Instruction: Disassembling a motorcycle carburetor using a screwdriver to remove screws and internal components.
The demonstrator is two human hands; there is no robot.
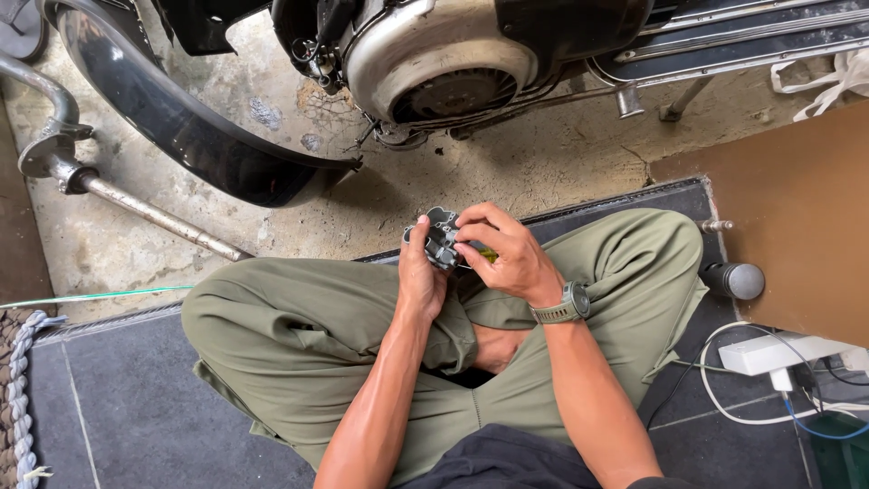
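Engine [444,63] at top centre, fender [181,127] upper left, pipe [136,208] at left, power strip [787,351] lower right, part [441,240] mid-frame between both hands.

A rough concrete floor [561,154] carries a scooter's engine [434,63], a black curved fender [181,127] and a rusty metal pipe [154,215]. Nearer, a dark mat [136,398] lies on it, with a white power strip [783,351] and cables [724,407] at the right.
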